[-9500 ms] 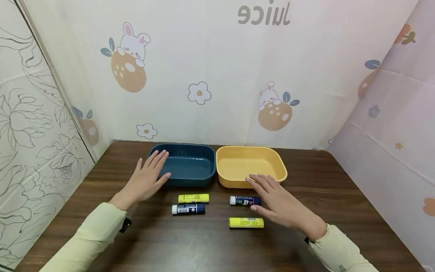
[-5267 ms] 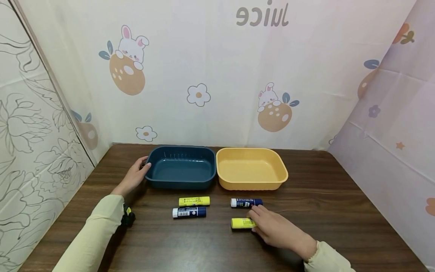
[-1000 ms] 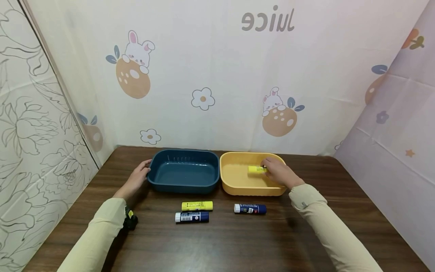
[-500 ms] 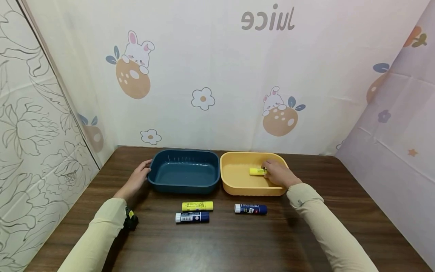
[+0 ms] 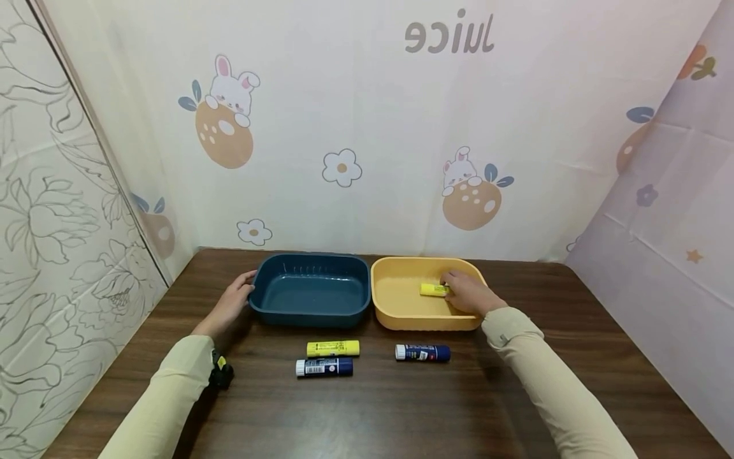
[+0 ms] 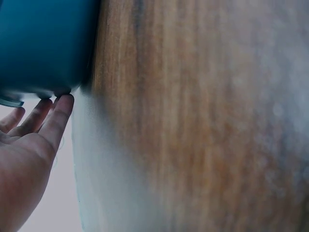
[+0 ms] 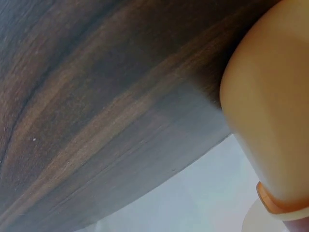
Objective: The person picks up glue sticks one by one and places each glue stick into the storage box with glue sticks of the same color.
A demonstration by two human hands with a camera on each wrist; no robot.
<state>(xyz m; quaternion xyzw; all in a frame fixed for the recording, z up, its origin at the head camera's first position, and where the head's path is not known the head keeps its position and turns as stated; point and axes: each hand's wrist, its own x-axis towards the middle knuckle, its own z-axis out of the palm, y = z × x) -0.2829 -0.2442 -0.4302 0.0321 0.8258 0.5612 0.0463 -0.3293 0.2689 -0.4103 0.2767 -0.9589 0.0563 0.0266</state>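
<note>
My right hand (image 5: 467,293) reaches over the right side of the yellow plastic bin (image 5: 424,323) and holds a yellow glue stick (image 5: 431,289) low inside it. The fingers cover the stick's right end. In the right wrist view, the bin's outer wall (image 7: 275,106) blocks the stick and nearly all of the hand. To the left, my left hand (image 5: 230,305) touches the outer left side of the dark blue bin (image 5: 309,319). In the left wrist view, that hand's fingers (image 6: 60,113) are fairly straight, tips against the blue wall (image 6: 43,48).
A second yellow glue stick (image 5: 332,348) lies in front of the blue bin, just behind a navy glue stick with a white cap (image 5: 324,367). Another navy glue stick (image 5: 422,353) lies before the yellow bin. Both bins stand side by side near the wooden table's (image 5: 373,414) back edge, by a curtain (image 5: 395,191).
My right hand took the yellow glue stick from the table's front right and carried it into the yellow bin, lowering it slightly lately. My left hand moved onto the blue bin's side and stayed.
</note>
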